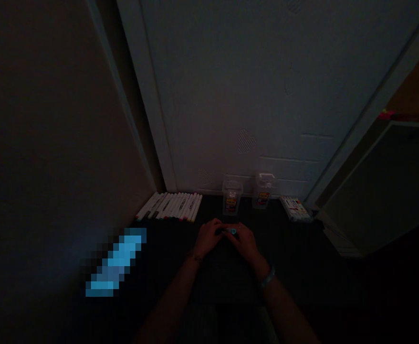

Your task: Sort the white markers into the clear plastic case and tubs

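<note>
Meeting fingertip to fingertip, left hand [208, 237] and right hand [244, 240]

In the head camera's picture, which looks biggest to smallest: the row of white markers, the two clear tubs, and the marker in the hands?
1. Row of white markers
2. Two clear tubs, which look alike in size
3. Held marker, mostly hidden by both hands

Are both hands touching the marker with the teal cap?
Touching. The head view, though dim, shows the left hand and right hand closed around the marker between them, no gap visible.
</note>
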`<state>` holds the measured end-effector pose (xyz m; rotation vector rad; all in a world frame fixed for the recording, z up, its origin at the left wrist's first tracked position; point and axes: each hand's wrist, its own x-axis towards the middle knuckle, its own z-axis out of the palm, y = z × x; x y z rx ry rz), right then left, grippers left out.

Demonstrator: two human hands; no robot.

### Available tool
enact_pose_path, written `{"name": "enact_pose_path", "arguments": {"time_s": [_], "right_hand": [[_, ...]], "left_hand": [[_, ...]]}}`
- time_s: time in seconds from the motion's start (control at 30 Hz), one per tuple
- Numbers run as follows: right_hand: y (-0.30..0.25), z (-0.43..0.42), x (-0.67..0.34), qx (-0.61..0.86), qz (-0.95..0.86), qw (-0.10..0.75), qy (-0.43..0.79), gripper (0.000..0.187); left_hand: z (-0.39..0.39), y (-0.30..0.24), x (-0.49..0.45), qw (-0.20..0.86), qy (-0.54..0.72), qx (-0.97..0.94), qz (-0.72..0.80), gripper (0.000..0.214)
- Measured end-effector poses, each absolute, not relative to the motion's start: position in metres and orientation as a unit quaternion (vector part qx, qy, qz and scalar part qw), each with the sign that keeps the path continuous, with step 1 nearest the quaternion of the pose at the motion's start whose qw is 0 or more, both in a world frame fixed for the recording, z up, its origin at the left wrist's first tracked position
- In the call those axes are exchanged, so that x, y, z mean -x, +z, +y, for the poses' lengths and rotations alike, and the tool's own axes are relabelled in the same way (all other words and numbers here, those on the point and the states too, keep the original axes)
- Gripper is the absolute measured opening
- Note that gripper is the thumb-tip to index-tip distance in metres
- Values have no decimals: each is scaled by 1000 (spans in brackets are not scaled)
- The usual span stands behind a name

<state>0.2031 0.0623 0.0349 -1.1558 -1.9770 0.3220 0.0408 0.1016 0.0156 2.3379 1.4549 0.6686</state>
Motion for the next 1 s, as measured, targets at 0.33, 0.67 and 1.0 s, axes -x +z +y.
{"name": "enact_pose_path", "arguments": {"time_s": [0.33, 0.67, 1.0], "right_hand": [[35, 63, -203, 463, -784, 392, 131, 25], [20, 73, -204, 486, -636, 529, 282, 32], [16, 87, -227, 520, -383, 666, 373, 40]], "left_hand": [[101, 16, -41, 155, 240, -813, 507, 25], [98, 21, -39, 204, 324, -779, 496, 27], [100, 19, -37, 293, 336, -739, 505, 35]]}}
